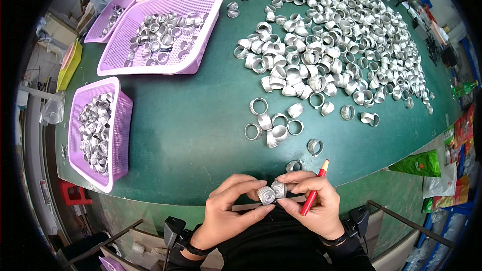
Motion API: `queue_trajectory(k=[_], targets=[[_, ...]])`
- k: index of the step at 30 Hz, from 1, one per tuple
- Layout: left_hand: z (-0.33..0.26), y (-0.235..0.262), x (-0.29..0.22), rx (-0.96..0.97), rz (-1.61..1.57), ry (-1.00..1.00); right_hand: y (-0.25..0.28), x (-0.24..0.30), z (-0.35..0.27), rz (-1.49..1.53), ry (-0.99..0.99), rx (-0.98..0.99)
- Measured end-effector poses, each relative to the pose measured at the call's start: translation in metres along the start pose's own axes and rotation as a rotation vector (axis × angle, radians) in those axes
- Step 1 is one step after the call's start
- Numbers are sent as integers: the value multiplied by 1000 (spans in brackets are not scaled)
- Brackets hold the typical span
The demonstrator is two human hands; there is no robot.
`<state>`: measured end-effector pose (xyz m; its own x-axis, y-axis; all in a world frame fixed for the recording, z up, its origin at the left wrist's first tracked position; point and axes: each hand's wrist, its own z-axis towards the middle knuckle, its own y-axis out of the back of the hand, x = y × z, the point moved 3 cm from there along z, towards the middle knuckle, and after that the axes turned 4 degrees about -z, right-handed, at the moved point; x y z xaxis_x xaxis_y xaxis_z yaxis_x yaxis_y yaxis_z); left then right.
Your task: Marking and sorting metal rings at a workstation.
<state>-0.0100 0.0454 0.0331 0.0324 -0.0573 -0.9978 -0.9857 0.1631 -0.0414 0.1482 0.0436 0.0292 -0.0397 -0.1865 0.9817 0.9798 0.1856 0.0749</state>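
Patterned metal rings (266, 195) are pinched side by side at the near edge of the bench (165, 170), one in the left hand (226, 213), one in the right hand (322, 208), which also carries a red pen (311, 199); I'd grip lightly, pen tilted clear.

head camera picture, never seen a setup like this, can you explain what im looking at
No robot here, just someone working bare-handed. The one picture comes from a wide fisheye camera worn on the head, looking down, so straight edges bend. On the green table lie many silvery rings, mostly heaped towards the upper right; purple baskets on the left hold more. The left hand holds a patterned ring close beside a second ring in the right hand, which also holds a red pen-like stick.
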Motion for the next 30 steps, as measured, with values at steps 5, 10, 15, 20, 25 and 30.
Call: queue_trajectory(k=[5,10,15,20,25,30], targets=[[1,2,-7,16,328,-120,4,6,2,-112,16,-23],[1,1,-9,56,378,-94,6,8,4,-207,88,-17],[1,0,-2,101,371,-144,7,9,4,-240,97,-9],[-1,-15,8,209,-1099,622,4,17,-1,-116,107,27],[-14,-18,18,389,-1011,749,26,15,2,-104,75,-179],[1,7,-10,417,-320,642,44,-3,6,-436,48,-327]])
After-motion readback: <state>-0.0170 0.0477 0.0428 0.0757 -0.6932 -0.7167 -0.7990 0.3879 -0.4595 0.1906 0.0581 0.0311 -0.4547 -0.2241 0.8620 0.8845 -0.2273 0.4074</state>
